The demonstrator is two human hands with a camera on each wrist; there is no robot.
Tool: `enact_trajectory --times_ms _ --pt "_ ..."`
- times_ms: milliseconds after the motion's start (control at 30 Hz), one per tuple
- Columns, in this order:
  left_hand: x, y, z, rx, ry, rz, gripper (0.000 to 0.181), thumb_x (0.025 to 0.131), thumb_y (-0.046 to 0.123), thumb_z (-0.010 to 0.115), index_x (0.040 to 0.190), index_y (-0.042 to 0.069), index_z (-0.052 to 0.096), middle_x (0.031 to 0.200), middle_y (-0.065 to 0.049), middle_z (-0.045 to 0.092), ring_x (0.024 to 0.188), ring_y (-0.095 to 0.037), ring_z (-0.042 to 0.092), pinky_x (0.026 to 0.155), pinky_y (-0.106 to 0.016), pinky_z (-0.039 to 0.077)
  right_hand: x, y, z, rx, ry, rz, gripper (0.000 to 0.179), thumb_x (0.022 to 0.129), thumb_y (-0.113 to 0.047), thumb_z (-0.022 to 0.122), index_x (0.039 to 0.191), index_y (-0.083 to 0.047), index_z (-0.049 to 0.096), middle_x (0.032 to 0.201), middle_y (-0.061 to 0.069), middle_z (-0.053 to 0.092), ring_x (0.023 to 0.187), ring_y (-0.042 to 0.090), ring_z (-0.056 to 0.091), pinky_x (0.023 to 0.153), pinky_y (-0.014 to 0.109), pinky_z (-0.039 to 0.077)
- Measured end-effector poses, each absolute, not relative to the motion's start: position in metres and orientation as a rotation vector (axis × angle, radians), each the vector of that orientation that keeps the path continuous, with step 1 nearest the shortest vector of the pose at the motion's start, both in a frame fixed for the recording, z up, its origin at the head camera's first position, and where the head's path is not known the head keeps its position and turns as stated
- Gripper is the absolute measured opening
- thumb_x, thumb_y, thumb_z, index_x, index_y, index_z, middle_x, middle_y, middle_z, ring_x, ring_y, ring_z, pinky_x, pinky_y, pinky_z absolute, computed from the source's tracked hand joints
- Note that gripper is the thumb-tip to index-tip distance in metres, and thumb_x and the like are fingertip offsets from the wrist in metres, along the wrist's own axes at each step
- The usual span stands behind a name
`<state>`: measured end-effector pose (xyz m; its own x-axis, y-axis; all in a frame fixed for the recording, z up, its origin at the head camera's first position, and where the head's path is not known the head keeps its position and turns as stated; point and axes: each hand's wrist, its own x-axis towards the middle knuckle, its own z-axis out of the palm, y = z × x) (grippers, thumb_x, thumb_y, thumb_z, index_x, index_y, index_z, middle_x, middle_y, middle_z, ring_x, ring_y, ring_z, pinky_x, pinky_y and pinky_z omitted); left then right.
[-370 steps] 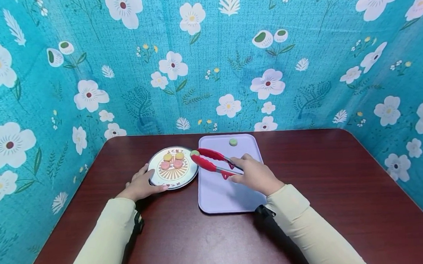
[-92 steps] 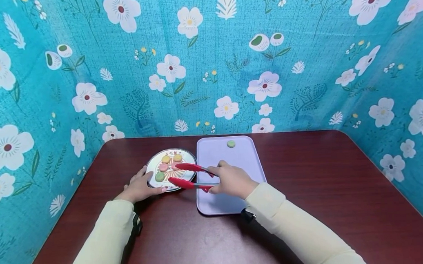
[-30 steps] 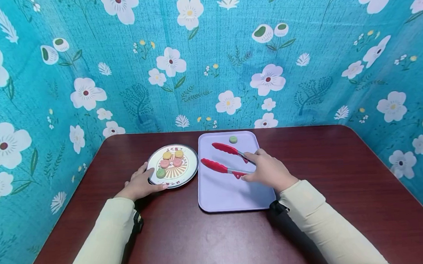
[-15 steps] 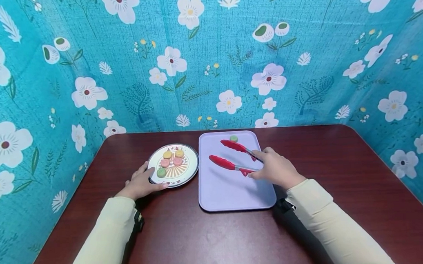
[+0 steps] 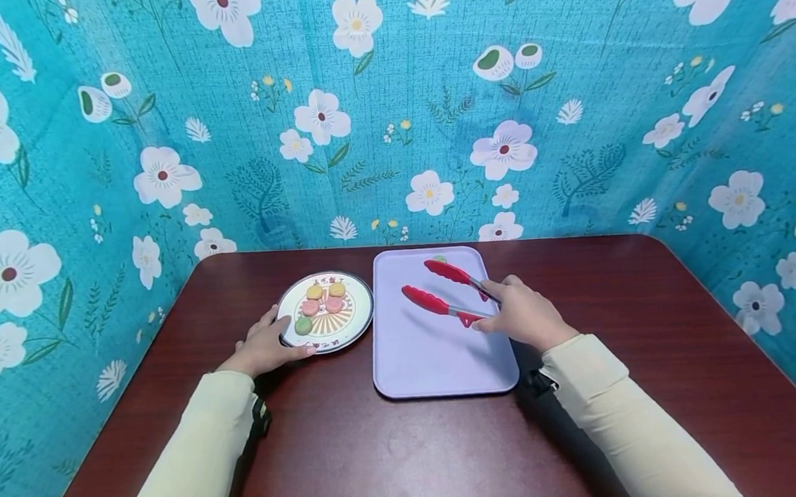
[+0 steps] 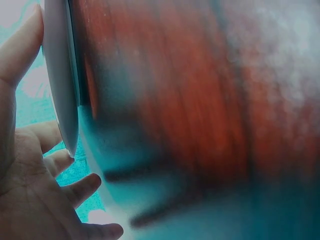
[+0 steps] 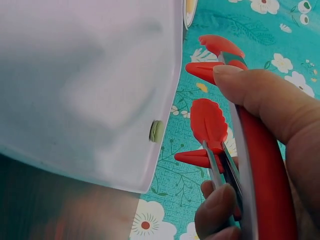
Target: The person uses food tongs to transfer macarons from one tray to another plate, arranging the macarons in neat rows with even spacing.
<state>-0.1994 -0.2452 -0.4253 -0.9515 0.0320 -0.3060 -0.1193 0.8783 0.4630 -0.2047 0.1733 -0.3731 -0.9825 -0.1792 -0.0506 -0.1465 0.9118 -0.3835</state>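
Note:
My left hand [image 5: 266, 348] holds the near left rim of a round white plate [image 5: 350, 329]. In the left wrist view, thumb and fingers span the plate's edge [image 6: 60, 75]. On the plate lie two yellow macarons [image 5: 314, 292], two pink ones [image 5: 310, 308] and a green one [image 5: 303, 326]. Red-tipped tongs [image 5: 429, 301] are in my right hand [image 5: 529, 315], their arms spread with nothing between them, above a lilac tray [image 5: 416, 363]. Another green macaron [image 7: 156, 131] lies by the tray's far edge; the tongs partly cover it in the head view.
The plate stands just left of the tray on a dark reddish-brown table [image 5: 399, 464]. A turquoise flowered cloth [image 5: 379, 180] hangs behind the table and along both sides.
Since 12.3 seconds ago, the green macaron from the tongs has come to lie on the plate. The tongs have since moved right and back, over the tray. My left hand stays at the plate.

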Motion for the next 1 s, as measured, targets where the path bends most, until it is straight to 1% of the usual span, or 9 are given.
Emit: enact_trajectory --times_ms 433,667,1000 --pt "-0.198 -0.245 -0.423 -0.066 2.734 0.717 0.105 0.076 0.057 0.072 0.15 -0.001 0.026 0.158 -0.023 0.005 0.138 -0.049 0.011 0.104 -0.075 0.008 -0.212 0.179 -0.375 -0.222 2.963 -0.634 0.088 0.072 -0.036 0.084 0.144 -0.003 0.044 0.113 0.022 0.051 0.089 0.029 0.055 0.067 0.04 0.057" --pt "-0.198 -0.245 -0.424 -0.067 2.739 0.709 0.105 0.076 0.058 0.072 0.15 -0.001 0.026 0.158 -0.023 0.005 0.139 -0.049 0.011 0.104 -0.075 0.009 -0.218 0.18 -0.374 -0.189 2.966 -0.65 0.088 0.073 -0.035 0.084 0.144 -0.003 0.043 0.106 0.019 0.052 0.087 0.027 0.054 0.065 0.037 0.056" --pt "-0.198 -0.246 -0.423 -0.067 2.739 0.703 0.106 0.076 0.059 0.072 0.15 -0.001 0.026 0.158 -0.024 0.005 0.138 -0.05 0.011 0.104 -0.075 0.009 -0.229 0.184 -0.375 -0.166 2.968 -0.627 0.088 0.075 -0.037 0.082 0.145 -0.002 0.042 0.112 0.023 0.051 0.09 0.03 0.056 0.068 0.041 0.057"
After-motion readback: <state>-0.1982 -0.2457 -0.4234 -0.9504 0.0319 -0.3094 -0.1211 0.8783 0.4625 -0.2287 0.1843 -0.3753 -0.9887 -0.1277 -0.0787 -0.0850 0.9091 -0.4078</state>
